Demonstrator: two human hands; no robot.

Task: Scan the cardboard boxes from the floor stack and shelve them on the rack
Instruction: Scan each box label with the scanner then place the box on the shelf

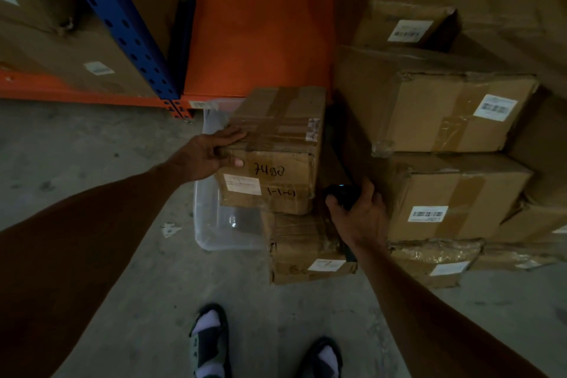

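Head view, only camera. Small brown taped cardboard box (273, 149) with "7488"-like handwriting and a white label (242, 183) on its near face sits on top of a lower crumpled cardboard box (306, 250), partly over a clear plastic tote (214, 224) on the concrete floor (92, 163).

Left hand (211, 153): fingers laid on the box's top-left edge, thumb on the near face, so the grip is pinching that corner, not lifting as far as I can tell.

Right hand (357, 213): grip wrapped round a black handheld scanner (340, 193), low in the gap between the small box and the big floor stack of cardboard boxes (445, 147) to the right. Scanner nose direction is hard to read in the dark.

Blue-and-orange steel rack (129, 27) is up left, orange shelf deck (260, 34) beyond the box looks free.

Judgement: scan step on the small box.
- Label faces the person; bring the scanner back and aim it square at that white label, not the handwriting.
- Left hand should steady or tilt the box toward the scanner; light is poor, so glare off the tape may spoil the read.
- Watch the perch: box overhangs the tote, a one-corner pull could tip it.
- After the scan, get both hands under it before carrying to the rack.
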